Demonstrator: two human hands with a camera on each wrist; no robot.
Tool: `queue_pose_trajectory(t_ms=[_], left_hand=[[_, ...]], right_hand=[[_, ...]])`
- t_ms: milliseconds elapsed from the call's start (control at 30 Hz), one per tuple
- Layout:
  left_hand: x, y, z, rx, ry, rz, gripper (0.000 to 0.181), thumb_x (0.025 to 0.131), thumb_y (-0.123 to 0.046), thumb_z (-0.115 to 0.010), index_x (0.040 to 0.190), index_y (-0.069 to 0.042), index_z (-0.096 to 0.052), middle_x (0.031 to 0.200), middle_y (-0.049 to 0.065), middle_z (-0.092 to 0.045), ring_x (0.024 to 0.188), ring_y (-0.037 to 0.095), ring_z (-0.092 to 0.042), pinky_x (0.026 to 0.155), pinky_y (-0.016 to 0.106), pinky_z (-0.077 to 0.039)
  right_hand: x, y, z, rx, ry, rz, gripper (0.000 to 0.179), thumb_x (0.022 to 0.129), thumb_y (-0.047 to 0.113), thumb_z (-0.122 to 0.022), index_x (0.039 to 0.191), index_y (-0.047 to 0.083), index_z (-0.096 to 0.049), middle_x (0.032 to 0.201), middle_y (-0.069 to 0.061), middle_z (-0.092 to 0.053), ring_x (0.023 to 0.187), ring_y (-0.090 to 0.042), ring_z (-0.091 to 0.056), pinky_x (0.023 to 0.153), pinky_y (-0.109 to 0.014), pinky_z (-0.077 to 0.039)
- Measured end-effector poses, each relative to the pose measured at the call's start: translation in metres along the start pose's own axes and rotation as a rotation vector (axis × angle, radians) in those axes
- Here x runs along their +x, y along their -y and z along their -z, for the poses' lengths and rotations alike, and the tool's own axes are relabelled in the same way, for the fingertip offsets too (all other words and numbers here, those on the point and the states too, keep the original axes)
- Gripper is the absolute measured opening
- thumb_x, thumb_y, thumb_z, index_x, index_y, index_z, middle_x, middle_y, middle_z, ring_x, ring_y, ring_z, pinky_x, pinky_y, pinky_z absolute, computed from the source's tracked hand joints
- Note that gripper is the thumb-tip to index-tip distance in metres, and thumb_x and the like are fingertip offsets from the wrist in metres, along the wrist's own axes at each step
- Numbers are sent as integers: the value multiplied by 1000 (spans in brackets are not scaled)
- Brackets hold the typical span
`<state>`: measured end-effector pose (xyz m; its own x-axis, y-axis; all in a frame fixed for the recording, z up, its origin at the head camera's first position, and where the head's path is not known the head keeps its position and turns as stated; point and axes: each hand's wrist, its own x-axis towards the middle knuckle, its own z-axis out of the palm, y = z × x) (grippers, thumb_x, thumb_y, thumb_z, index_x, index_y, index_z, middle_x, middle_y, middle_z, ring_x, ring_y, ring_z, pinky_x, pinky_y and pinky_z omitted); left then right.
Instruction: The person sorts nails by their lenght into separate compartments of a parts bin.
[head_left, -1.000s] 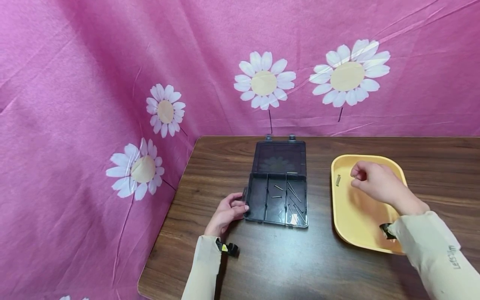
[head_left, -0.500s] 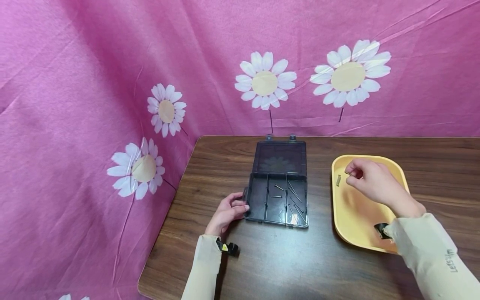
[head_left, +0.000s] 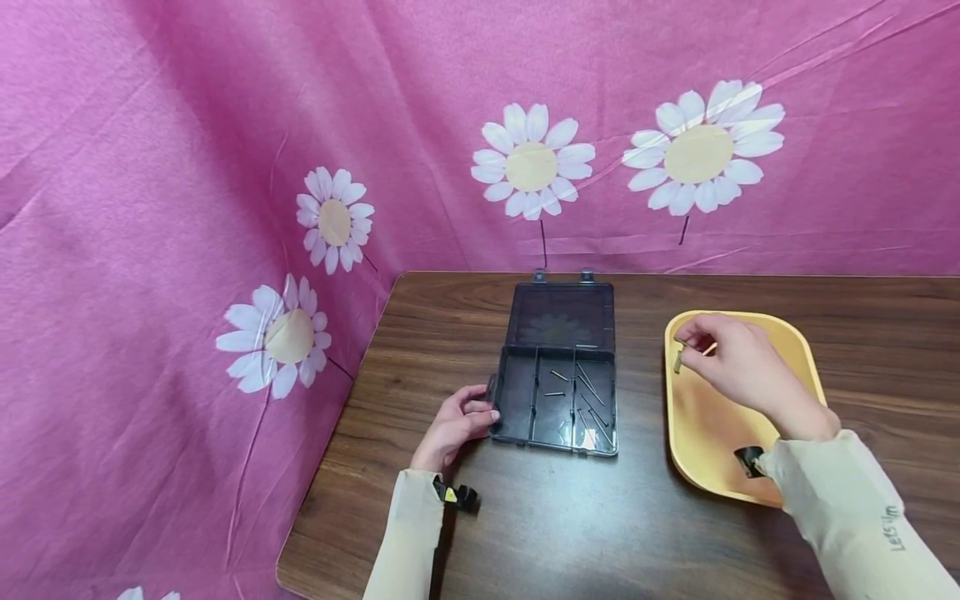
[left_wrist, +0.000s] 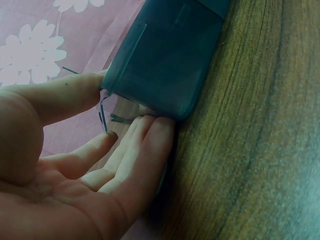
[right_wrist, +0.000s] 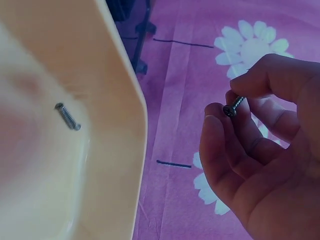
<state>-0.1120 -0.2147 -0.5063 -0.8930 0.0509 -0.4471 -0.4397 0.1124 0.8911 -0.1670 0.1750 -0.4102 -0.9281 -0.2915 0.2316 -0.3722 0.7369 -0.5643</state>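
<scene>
In the right wrist view a short metal screw (right_wrist: 234, 107) is pinched between the thumb and fingers of my right hand (head_left: 738, 362), held above the yellow tray (head_left: 686, 450). Another screw (right_wrist: 67, 117) lies in the tray, near its left wall, partly beside my fingertips in the head view. My left hand (head_left: 456, 425) grips the left side of a dark see-through compartment box (head_left: 513, 404), thumb on the rim and fingers against its side. The box's lid (head_left: 561, 315) is folded back. Short screws (head_left: 555, 394) lie in its middle compartment, several longer ones (head_left: 588, 383) in the right compartment.
Box and tray stand apart on a brown wood-grain table (head_left: 555, 525). A pink cloth (head_left: 420, 125) with white daisies hangs behind the table and along its left side. The tray has raised walls.
My right hand has moved left and slightly up over the tray, toward the screw by the left wall. A screw in its fingers now shows. My left hand and the box stay put.
</scene>
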Motion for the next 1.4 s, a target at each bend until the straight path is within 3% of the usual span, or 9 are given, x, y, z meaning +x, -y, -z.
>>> queue_pose_trajectory(t_ms=[333,733,1033,1400], left_hand=[[0,0,0,5,-6,3,58,84,-6,-71,137,-4,-46,100,6,-63,80,11,-62,69,26,-55],[0,0,0,-2,2,6,58,84,-5,-70,137,-4,-45,101,6,-63,80,10,-63,70,27,-55],[0,0,1,-3,4,4,59,84,-5,-70,137,-3,-45,101,7,-64,80,11,-63,70,27,-55],[0,0,1,-10,3,5,59,84,-4,-70,138,-3,-45,100,6,-64,80,11,-63,70,27,-55]], right_hand=[[1,13,-6,74,-32,32,13,79,2,-64,90,8,-70,82,-2,-69,71,11,-49,60,-19,-49],[1,33,-18,164,-21,33,17,80,-1,-62,94,5,-70,85,-5,-69,73,6,-53,65,-18,-53],[0,45,-32,204,-56,62,15,80,-2,-67,91,6,-71,82,-4,-66,70,0,-54,63,-17,-49],[-3,58,-51,323,-34,5,14,83,0,-68,93,8,-71,88,-5,-69,73,1,-57,66,-13,-50]])
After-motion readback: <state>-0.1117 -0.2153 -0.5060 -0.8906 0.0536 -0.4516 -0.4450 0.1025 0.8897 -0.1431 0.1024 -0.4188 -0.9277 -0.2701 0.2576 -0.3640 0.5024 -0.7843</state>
